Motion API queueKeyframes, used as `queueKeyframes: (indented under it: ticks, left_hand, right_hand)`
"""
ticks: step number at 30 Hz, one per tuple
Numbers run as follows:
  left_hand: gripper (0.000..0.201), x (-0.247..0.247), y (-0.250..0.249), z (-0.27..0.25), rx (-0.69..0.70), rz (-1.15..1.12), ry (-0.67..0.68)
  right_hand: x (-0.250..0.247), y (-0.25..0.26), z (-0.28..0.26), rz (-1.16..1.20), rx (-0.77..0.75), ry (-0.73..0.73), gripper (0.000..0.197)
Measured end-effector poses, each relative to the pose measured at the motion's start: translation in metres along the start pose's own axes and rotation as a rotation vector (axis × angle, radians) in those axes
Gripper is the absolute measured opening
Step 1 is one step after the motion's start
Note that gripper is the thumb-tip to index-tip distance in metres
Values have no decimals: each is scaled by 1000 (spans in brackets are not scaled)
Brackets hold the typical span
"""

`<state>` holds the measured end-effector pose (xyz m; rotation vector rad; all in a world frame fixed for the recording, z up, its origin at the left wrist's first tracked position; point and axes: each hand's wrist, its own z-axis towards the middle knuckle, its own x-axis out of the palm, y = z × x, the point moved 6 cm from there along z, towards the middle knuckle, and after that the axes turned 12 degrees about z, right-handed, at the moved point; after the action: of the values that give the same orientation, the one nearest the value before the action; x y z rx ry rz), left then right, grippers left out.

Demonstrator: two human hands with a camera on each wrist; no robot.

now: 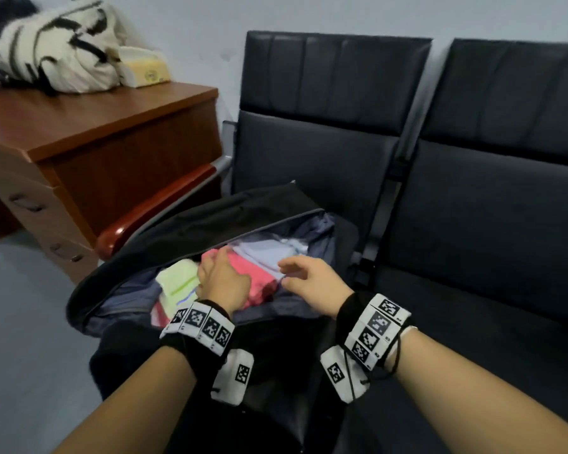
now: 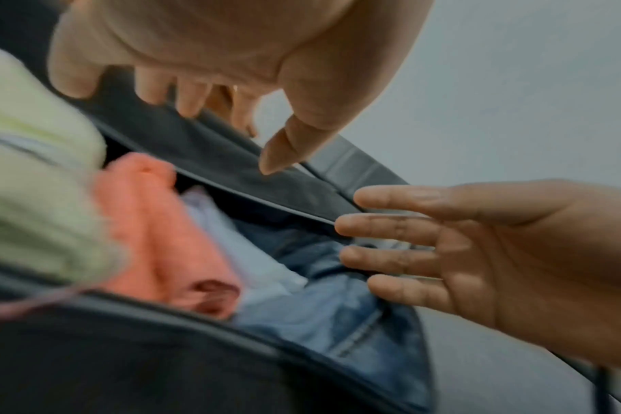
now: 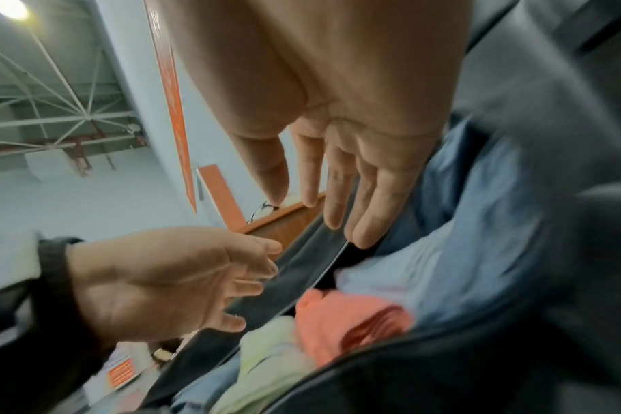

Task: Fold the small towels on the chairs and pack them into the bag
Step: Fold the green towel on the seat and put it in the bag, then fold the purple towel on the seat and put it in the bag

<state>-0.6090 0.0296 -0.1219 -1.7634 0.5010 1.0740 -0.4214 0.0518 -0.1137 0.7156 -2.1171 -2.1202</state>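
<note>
Folded towels lie side by side inside the open bag [image 1: 191,221] on the near chair [image 1: 312,165]: a pale green towel [image 1: 177,278] at the left, a pink towel [image 1: 259,273] in the middle, a white towel [image 1: 266,250] at the far right. The row runs left to right along the bag's opening. Both hands hover just above it — the left hand [image 1: 222,278] over the pink towel, the right hand [image 1: 309,285] nearer the white one — fingers loosely spread, holding nothing. The bag's depths are hidden; the wrist views are blurred.

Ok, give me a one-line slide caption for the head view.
Both open hands, left hand and right hand, hover over folded towels, pink towel centre, inside the open black bag.
</note>
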Motion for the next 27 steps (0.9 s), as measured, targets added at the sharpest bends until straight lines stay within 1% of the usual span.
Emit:
queueKeyframes:
  ticks: [3,5,7,11,14,17,19,21,24,26,27]
  left_hand:
    - [51,23,-94,-43,271,11,39]
    - [39,54,-158,-81,421,15,104]
    - [31,94,-222,-125,542,68,189]
    - [24,193,-332,-221,744,148,324]
    - [25,271,-394,-295,860,175,407]
    - [26,344,-436,-359,922,185,504]
    - [26,389,-453,-392,935,185,579]
    - [25,428,-461,-417,934,184,655]
    - [21,472,-459,-440,876,194,760]
    - [18,492,-450,-446,821,216,812]
    - [20,499,-445,-447,797,223,827]
  right_hand:
    - [-88,-2,-56,-21,1,-147,31]
    - [-154,-13,-104,-32,42,-254,29]
    - [-223,-32,-158,-62,85,-364,29]
    - [-356,-88,-279,-55,177,-622,30]
    - [-434,-142,-372,-20,259,-829,31]
    - [-486,-197,-448,-26,378,-922,35]
    - [-511,-229,-488,-63,457,-933,38]
    - [-530,-255,-514,-122,520,-916,44]
    - [-542,-283,-525,-203,550,-842,49]
    - [-542,-295,-519,-214,542,-782,53]
    - [-542,-299,-515,-208,535,-755,54]
